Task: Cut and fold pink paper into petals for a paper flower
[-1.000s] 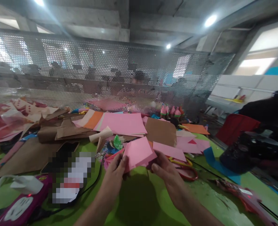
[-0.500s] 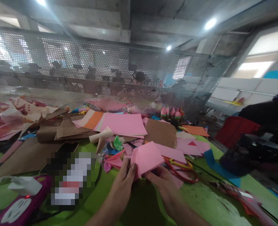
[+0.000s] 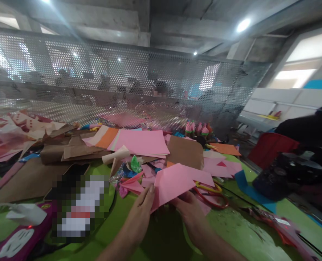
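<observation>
Nothing legible anywhere right now, and down at the lower right the white label (image 3: 282, 221) on the pink glue gun (image 3: 275, 219) is in plain sight, but its print is far too small and soft to make out! Over to the lower left, there's a small yellowish mark (image 3: 45, 206) near the far end of the purple power strip (image 3: 18, 240), and that's a blur as well. Just right of it, the white thing with the red band (image 3: 80, 214) is pixelated, so whatever it carries stays hidden.
</observation>
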